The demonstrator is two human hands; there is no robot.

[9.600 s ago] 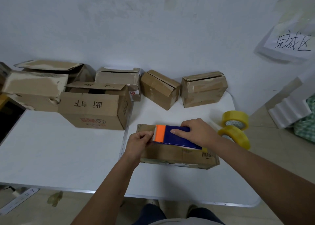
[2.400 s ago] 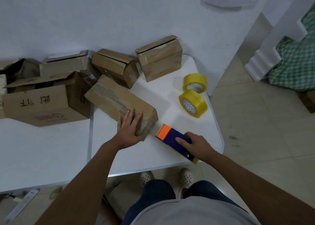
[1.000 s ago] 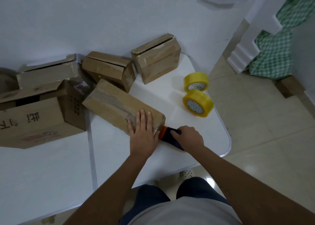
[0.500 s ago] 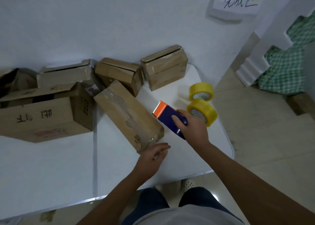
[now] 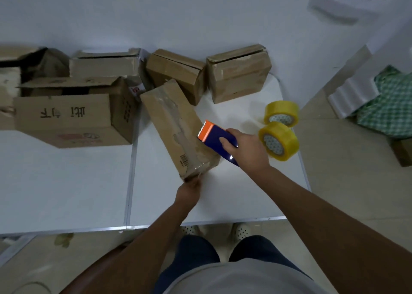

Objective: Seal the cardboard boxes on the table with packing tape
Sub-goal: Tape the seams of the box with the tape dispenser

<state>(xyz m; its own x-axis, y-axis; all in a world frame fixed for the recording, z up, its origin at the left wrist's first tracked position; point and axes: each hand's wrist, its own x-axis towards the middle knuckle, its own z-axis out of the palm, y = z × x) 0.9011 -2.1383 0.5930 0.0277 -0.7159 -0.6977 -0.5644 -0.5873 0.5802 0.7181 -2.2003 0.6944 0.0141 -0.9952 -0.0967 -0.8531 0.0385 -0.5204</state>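
1. R hand point(image 5: 247, 151) grips the blue tape dispenser point(image 5: 217, 139), fingers wrapped over its body, orange toothed end up and pointing at the box, held just above/beside its right side.
2. L hand point(image 5: 189, 190) sits at the near corner of the long box point(image 5: 176, 126). Fingers tucked at/under the end flap; can't tell if pinching or just pressing, partly hidden.
3. Box lies diagonally mid-table, far end up against the small boxes point(image 5: 178, 77) by the wall. Shiny tape strip runs along its top seam and over the near end.
4. Step, my read: finishing the near end. Do it well = L hand braces the corner, tape tail rubbed flat over the edge w/o wrinkles, dispenser teeth kept off the cardboard.
5. Edges/room: table point(image 5: 223, 198) front edge is near the L hand; open white space in front & to the left. Right side tight: two yellow tape rolls point(image 5: 278, 141) sit just beside the R hand, near the table's right edge, so a wide swing could knock them off.
6. Big open box point(image 5: 66, 117) well left, not in the way.
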